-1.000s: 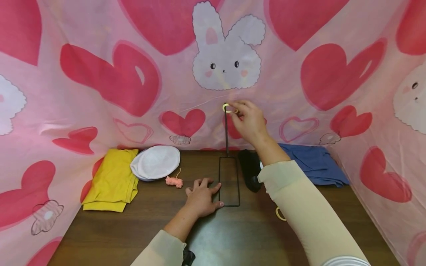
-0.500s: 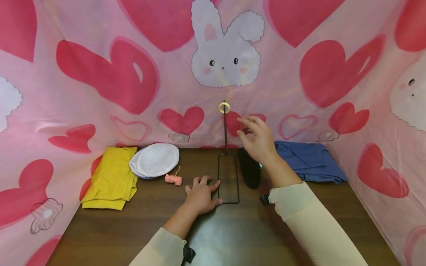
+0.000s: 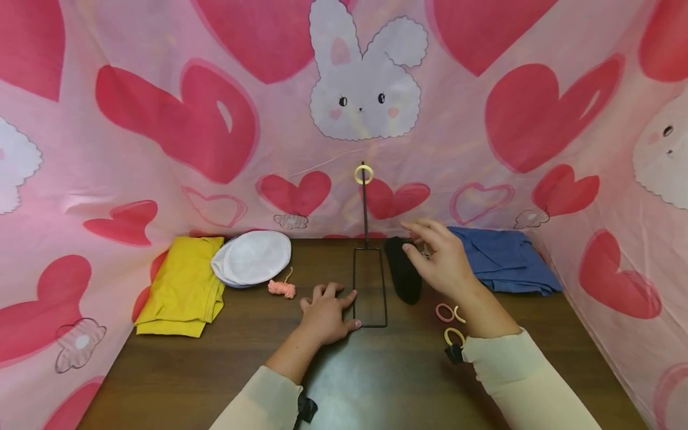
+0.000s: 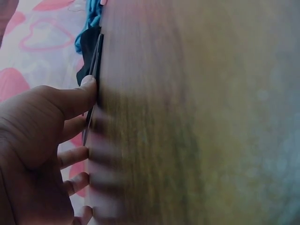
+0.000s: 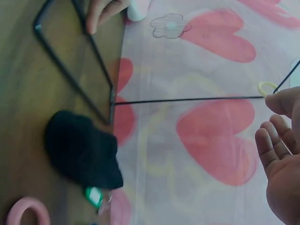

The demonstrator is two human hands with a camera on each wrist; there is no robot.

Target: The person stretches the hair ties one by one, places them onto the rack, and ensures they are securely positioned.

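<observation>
A black wire stand (image 3: pixel 365 218) with a rectangular base stands upright near the back of the table. A pale yellow ring (image 3: pixel 356 177) hangs near the tip of its rod. My left hand (image 3: pixel 325 319) rests on the table with fingers spread; thumb and index finger touch the left side of the base. My right hand (image 3: pixel 443 263), fingers loosely bent and holding nothing, is in the air right of the stand. Below it lie a pink ring (image 3: pixel 438 314), a yellow ring (image 3: pixel 447 339) and another yellow ring (image 3: pixel 457 315) partly hidden by the wrist.
A black elongated soft-looking thing (image 3: pixel 404 278) lies right of the stand, with folded blue cloth (image 3: pixel 505 263) beyond. At left are folded yellow cloth (image 3: pixel 185 286), a white round hat-like thing (image 3: pixel 255 257) and a pink yarn bundle (image 3: pixel 282 288). Heart-printed cloth walls enclose the table.
My right hand has let go of the yellow ring, which now hangs on the stand's rod, and has moved down and to the right. My left hand has stayed at the base.
</observation>
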